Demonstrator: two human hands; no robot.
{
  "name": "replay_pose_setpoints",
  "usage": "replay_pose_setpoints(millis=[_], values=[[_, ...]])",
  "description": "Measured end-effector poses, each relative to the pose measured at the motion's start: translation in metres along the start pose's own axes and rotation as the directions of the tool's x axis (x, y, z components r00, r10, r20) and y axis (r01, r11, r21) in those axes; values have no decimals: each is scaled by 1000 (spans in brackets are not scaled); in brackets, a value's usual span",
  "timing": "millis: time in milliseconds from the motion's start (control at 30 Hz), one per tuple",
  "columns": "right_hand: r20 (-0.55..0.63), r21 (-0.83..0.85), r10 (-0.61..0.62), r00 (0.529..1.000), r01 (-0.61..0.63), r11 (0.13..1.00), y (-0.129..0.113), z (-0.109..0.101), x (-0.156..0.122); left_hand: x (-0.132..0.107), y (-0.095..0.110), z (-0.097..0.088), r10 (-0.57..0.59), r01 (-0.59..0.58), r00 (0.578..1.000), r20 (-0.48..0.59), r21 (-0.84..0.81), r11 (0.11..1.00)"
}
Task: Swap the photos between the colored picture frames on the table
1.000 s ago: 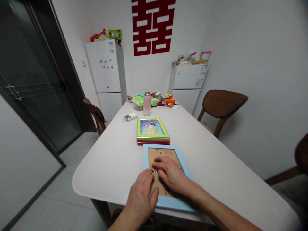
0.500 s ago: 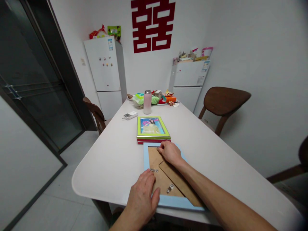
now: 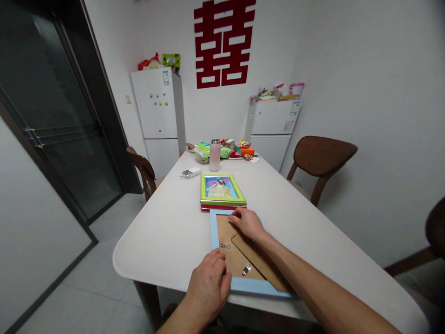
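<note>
On the surface, below red 囍 at top centre: blue frame, lower centre, touched by left hand and right hand, the latter moved toward its top edge; impossible to tell either grip's closure.

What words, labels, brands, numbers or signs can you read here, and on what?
"囍", top edge cut off: red wall sign.
Too small to read: left fridge label, right fridge labels.
Too small or blurred: any print on the green bag.
None visible: light-blue frame, brown backing board.
</note>
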State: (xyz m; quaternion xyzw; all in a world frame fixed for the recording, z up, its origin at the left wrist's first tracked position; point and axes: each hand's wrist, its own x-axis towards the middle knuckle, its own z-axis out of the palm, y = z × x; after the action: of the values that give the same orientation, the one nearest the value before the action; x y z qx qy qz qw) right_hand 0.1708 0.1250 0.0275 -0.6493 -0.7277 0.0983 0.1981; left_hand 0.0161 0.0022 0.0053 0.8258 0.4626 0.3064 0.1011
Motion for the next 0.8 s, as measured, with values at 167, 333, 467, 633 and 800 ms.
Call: replay_pose_setpoints(millis=[167,333,467,633,800], values=[[94,151,-394,914,378,913,6,-22,-65,0,1,-1,-12,12,1000,4,-14,1000],[72,88,-557,827,551,830,18,-28,-108,1,0,-1,4,-4,1000,8,-3,1000],[79,43,-585,807,583,811,24,-28,-114,2,-1,-2,14,-14,1000,0,4,1000],[116,26,-605,788,607,794,29,-31,-116,4,0,-6,28,-29,998,48,26,999],[100,55,-609,787,607,793,34,-32,-120,8,5,-12,-3,-2,995,101,55,998]])
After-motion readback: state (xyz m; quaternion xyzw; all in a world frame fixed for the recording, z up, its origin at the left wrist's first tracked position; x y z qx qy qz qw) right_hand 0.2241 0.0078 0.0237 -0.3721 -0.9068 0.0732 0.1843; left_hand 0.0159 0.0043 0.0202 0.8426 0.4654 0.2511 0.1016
